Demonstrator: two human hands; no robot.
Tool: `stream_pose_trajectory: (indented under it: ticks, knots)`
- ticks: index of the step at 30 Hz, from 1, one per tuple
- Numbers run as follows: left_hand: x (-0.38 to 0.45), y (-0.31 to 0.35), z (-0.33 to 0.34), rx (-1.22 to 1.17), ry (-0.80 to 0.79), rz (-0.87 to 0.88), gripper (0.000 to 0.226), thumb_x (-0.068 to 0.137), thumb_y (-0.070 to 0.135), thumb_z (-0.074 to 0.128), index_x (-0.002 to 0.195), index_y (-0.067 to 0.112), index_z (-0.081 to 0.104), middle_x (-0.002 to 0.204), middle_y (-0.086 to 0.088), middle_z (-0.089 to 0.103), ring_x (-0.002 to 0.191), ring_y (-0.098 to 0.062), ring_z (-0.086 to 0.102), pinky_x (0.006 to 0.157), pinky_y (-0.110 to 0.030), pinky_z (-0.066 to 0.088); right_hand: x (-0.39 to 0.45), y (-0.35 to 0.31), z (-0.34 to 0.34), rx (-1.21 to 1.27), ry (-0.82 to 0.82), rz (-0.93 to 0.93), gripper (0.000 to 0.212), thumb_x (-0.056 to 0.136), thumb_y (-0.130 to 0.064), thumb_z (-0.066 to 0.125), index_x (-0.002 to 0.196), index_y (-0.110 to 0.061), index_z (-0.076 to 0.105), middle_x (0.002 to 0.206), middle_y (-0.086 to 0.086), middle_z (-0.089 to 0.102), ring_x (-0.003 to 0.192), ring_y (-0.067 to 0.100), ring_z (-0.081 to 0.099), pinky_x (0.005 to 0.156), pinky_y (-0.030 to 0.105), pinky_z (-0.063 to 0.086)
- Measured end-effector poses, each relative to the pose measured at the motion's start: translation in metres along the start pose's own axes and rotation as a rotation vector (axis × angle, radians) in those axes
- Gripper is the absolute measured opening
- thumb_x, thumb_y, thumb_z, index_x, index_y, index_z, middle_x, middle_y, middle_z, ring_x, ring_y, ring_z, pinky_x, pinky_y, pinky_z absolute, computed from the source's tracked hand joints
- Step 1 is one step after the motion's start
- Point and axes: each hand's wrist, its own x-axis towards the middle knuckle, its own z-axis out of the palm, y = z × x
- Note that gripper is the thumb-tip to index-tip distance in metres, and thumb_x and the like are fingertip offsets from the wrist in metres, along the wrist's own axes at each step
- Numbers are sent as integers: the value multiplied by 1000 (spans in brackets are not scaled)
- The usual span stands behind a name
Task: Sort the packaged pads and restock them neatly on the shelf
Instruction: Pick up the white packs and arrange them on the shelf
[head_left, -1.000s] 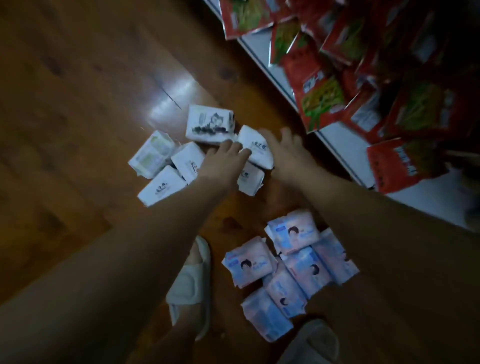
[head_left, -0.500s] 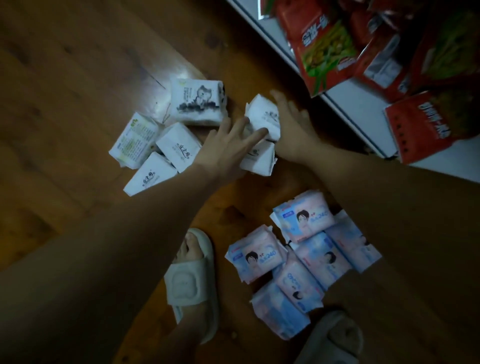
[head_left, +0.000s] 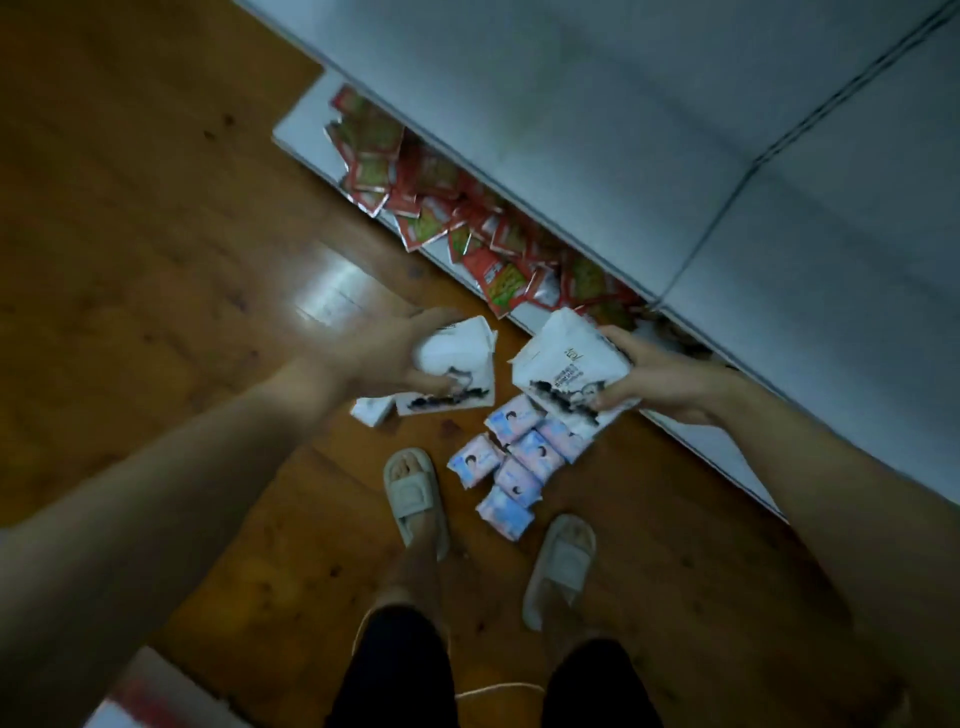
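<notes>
My left hand (head_left: 387, 358) grips a bundle of white pad packs (head_left: 457, 358) held above the wooden floor. My right hand (head_left: 631, 376) grips another bundle of white pad packs (head_left: 563, 369) with black ink-style print, close to the left bundle. Below the left bundle a small white pack (head_left: 371, 409) lies on the floor. Several pink-and-blue pad packs (head_left: 511, 462) lie in a cluster on the floor between my hands and my feet. The grey shelf board (head_left: 597, 130) runs diagonally above, its top bare.
Red snack packets (head_left: 452, 218) crowd the lower shelf level under the grey board. My feet in pale slippers (head_left: 415, 499) stand on the wooden floor right by the pink packs. A white and red box corner (head_left: 150, 696) shows at the bottom left.
Both hands have gathered the white packs off the floor and lifted them. The view has risen and pulled back, so the shelf top and my legs now show.
</notes>
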Motion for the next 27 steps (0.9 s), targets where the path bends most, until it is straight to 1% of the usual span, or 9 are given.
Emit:
stream_pose_trajectory:
  ticks: [4,7,10,12,17,19,21,24,27]
  knots:
    - [-81,84,-88,-79,46,108,103,64,55,83,150,27,32,151,3,41,138,-17,38,108,-26,30,-133,-75,-4,-139,10,-127,73,79,8,71,121,-45,46,115,1,61,103,19,63,80,43,60]
    - [-113,123,-134,-56,80,177,100,62,49,87,147,28,39,148,6,46,133,-13,43,107,-26,34,-194,-111,-2,-242,149,-204,75,75,-1,76,128,-42,41,117,2,54,100,22,61,69,36,60]
    - [-123,160,-177,63,100,285,94,59,49,88,141,28,47,137,4,56,123,-16,53,101,-33,44,-237,-137,0,-415,288,-259,90,65,-42,86,139,-35,34,133,-1,46,117,22,51,96,43,50]
    - [-124,186,-203,140,126,341,92,60,44,89,140,27,48,132,0,58,119,-19,55,98,-33,45,-259,-148,-4,-464,414,-288,99,61,-55,85,142,-30,34,140,-1,41,124,21,45,103,39,41]
    - [-136,247,-256,330,214,456,98,61,50,87,144,24,43,138,-1,54,123,-21,51,96,-25,39,-321,-163,-17,-442,662,-380,91,61,-58,83,137,-31,41,140,-3,47,120,18,50,94,36,45]
    - [-144,272,-277,395,271,480,100,61,55,85,145,21,41,140,-2,52,126,-21,49,99,-26,38,-346,-167,-29,-450,717,-401,82,58,-60,82,127,-36,46,129,-2,54,109,18,56,84,34,47]
    - [-155,296,-293,432,318,496,102,62,57,83,146,17,40,144,-3,49,130,-21,46,104,-28,36,-372,-171,-41,-457,778,-412,87,57,-61,82,132,-37,46,128,-3,52,111,18,54,86,32,44]
    - [-175,324,-307,443,354,484,101,64,57,83,145,16,40,146,-3,46,132,-20,44,105,-30,36,-409,-173,-56,-479,904,-414,81,66,-45,85,136,-36,46,120,-2,41,106,18,47,86,28,36]
    - [-191,344,-314,546,420,460,93,65,58,81,141,19,43,138,-2,53,124,-22,47,96,-32,41,-441,-171,-71,-457,1002,-435,81,67,-37,86,137,-32,47,118,-1,37,102,19,47,86,28,37]
